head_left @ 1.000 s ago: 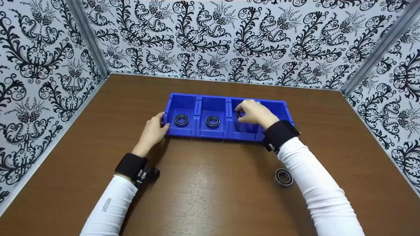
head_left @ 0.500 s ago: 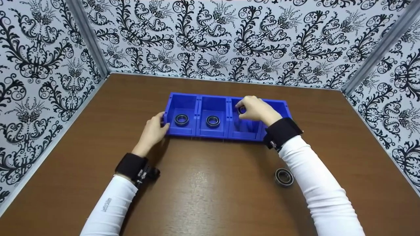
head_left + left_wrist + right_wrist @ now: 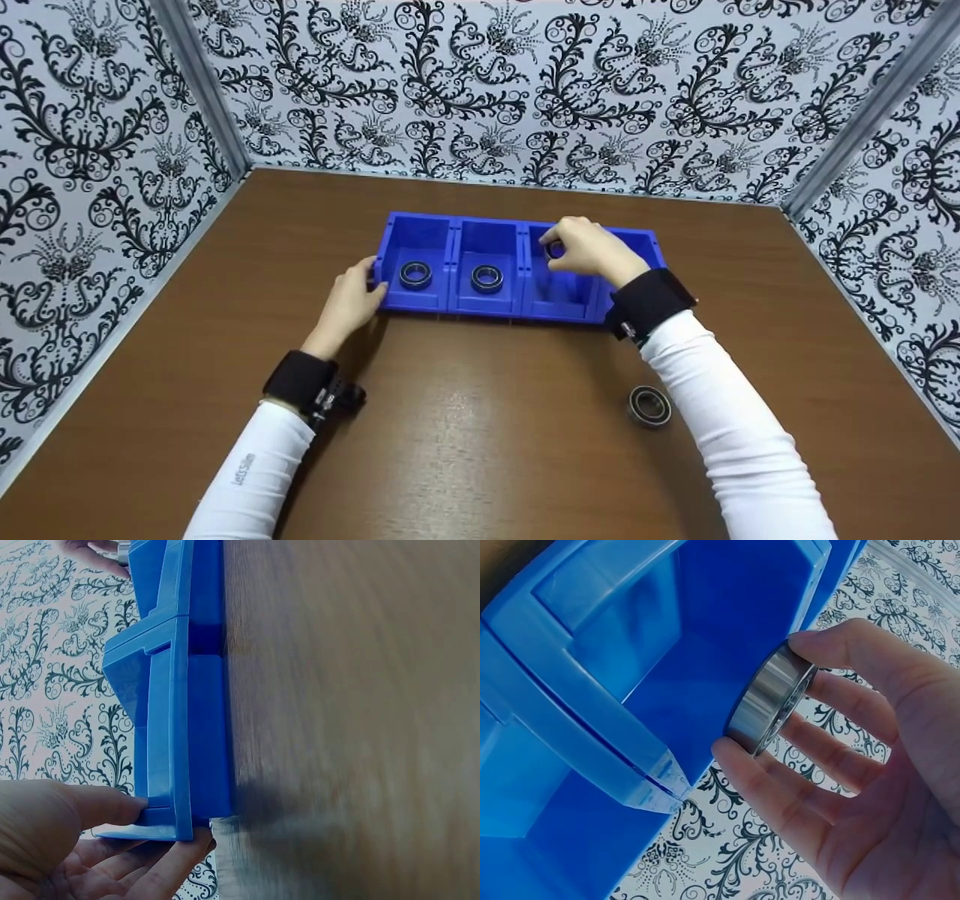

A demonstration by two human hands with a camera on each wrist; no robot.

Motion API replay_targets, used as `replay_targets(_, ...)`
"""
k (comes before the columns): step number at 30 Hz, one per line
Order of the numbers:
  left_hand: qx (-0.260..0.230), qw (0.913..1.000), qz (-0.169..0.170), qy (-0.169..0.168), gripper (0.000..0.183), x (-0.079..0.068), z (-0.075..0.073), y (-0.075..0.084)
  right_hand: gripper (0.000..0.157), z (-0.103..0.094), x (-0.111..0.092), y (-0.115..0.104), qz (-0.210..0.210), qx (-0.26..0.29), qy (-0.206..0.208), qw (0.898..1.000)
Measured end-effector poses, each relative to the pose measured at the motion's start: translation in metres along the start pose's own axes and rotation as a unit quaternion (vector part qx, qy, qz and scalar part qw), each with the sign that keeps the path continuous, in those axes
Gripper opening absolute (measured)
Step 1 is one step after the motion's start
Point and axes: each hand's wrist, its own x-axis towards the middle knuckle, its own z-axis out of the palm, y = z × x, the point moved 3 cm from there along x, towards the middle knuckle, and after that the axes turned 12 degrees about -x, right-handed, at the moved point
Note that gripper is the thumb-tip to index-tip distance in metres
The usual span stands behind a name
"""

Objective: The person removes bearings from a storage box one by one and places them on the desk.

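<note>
A long blue bin [image 3: 484,306] with several compartments in a row stands on the table. My left hand [image 3: 352,296] grips its left end, thumb over the rim [image 3: 150,819] and fingers against the outside wall in the left wrist view. Over the third compartment from the left, my right hand [image 3: 589,247] holds a metal ball bearing [image 3: 771,699], pinched at its edge between thumb and fingertips. One black-ringed bearing [image 3: 415,275] lies flat in the leftmost compartment, and another bearing [image 3: 487,279] lies in the second. The wrist and hand partly cover the rightmost compartment.
A further bearing [image 3: 649,406] lies on the brown wooden table [image 3: 465,450], close beside the right forearm. Patterned panels [image 3: 480,97] enclose the back and both sides, joined by grey metal posts [image 3: 202,82].
My right hand, with the bearing, has risen slightly and shifted a little to the right over the third compartment. The left hand and the bin have stayed in place.
</note>
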Motion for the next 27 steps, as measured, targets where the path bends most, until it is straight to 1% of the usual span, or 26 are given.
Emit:
replay_targets(14,-0.001,1.0,-0.008,0.0,0.052,0.0,0.0,0.0,0.048,-0.002,-0.005,0.0,-0.002,0.001,-0.002,1.0)
replay_targets(21,0.005,0.9999,-0.014,-0.003,0.053,-0.001,0.0,0.0,0.047,-0.006,-0.008,-0.002,-0.016,-0.003,0.008,1.0)
replay_targets(27,0.006,0.9999,-0.013,-0.003,0.053,0.001,0.001,0.0,0.048,-0.008,-0.012,-0.004,-0.011,-0.003,0.004,1.0)
